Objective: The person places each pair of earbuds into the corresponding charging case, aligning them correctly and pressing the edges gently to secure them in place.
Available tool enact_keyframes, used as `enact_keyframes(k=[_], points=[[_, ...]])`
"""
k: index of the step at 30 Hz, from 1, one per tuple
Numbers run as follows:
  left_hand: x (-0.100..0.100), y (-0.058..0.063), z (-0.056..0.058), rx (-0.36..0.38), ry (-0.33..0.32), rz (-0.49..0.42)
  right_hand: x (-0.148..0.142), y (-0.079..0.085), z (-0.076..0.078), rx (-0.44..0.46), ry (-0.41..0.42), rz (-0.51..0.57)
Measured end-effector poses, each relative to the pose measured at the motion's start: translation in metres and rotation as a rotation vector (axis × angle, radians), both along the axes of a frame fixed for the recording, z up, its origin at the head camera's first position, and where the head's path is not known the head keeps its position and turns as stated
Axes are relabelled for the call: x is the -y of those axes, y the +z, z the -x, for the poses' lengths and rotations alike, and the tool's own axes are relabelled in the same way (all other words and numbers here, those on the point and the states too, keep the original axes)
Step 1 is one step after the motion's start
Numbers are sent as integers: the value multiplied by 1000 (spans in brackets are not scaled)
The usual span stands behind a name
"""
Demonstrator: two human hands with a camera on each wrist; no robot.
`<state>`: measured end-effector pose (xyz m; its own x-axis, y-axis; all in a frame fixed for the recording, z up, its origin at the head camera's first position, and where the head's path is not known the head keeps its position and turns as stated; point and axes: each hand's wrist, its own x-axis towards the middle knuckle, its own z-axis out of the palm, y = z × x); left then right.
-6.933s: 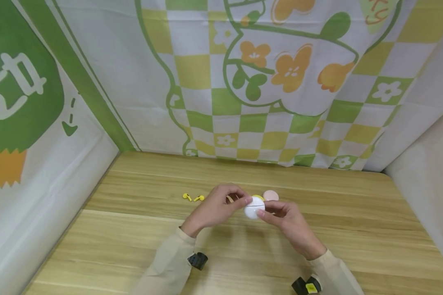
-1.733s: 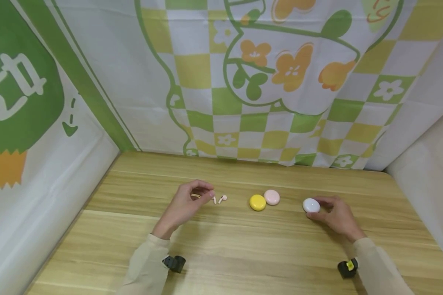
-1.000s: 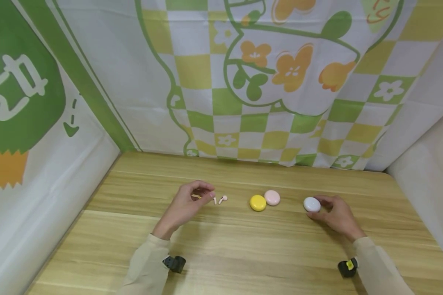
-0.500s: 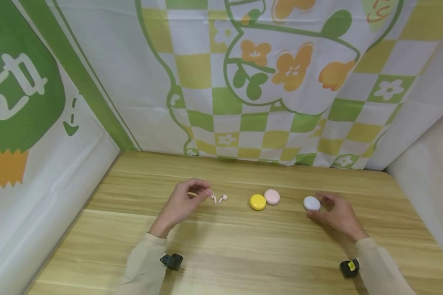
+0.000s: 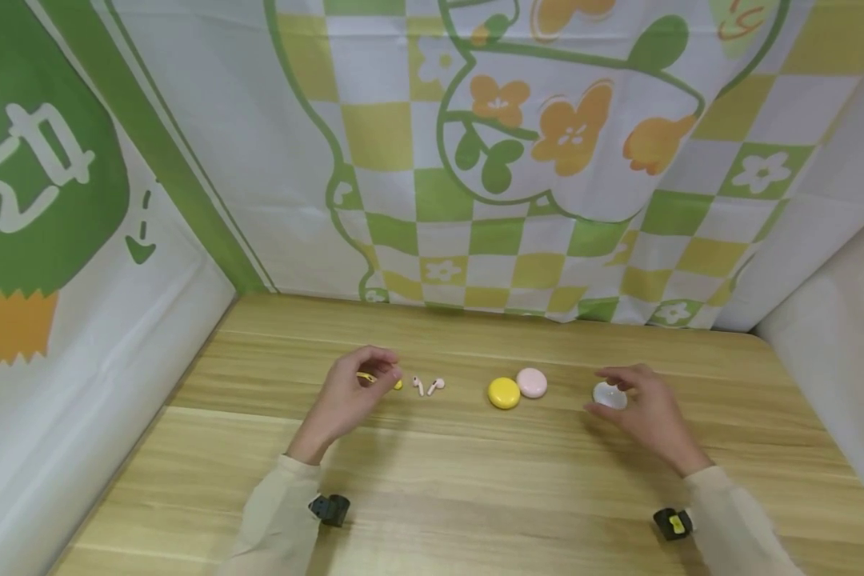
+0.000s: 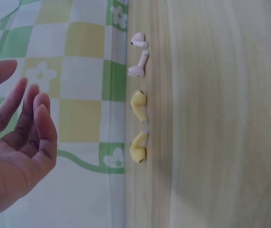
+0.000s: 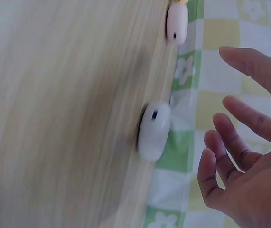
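My left hand (image 5: 342, 400) hovers with relaxed, slightly curved fingers over two yellow earbuds (image 6: 138, 151), partly covering them in the head view. The left wrist view shows it holding nothing. To the right of those lie two pink earbuds (image 5: 435, 387). At the right, my right hand (image 5: 651, 412) hangs over a round white earbud case (image 7: 154, 133), thumb and fingers spread. A gap shows between this hand and the case in the right wrist view. A round yellow case (image 5: 504, 393) sits beside a pink one (image 5: 531, 382) between my hands.
Everything lies on a wood-grain table (image 5: 461, 488). A checked, flower-print cloth (image 5: 490, 200) hangs along its back edge. White covered walls stand at left and right, the left one (image 5: 173, 280) bearing green print.
The white case, held in both hands earlier, was carried right by my right hand, which has now let go and lifted. Pink earbuds now lie beside the yellow ones. My left hand drifted slightly left.
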<state>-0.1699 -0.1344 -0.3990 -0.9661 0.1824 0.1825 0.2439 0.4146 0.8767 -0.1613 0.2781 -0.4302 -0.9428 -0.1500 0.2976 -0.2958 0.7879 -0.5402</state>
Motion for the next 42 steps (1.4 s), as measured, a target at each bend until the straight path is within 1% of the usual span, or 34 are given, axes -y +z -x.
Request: enact_keyframes(k=[4,8,11,15,19,24,28,34,42], points=[[6,-7,2,-35,5,12,14,4,-2,13,37,-16],[8,-9,2,-65,30,52,30,6,0,30,72,-14],[10,-11,2,-71,50,77,41,6,1,42,96,-1],[10,-13,1,-72,58,100,54,4,4,63,120,26],[10,-15,0,-71,46,122,65,-1,9,67,148,28],[10,-17,-2,-62,9,146,78,-7,15,58,169,2],[9,-19,-3,-49,-19,153,86,-11,19,74,163,-23],[8,-22,-3,-42,-44,156,101,-13,23,99,120,-49],[6,-21,-2,-45,-56,170,113,-17,24,175,63,-54]])
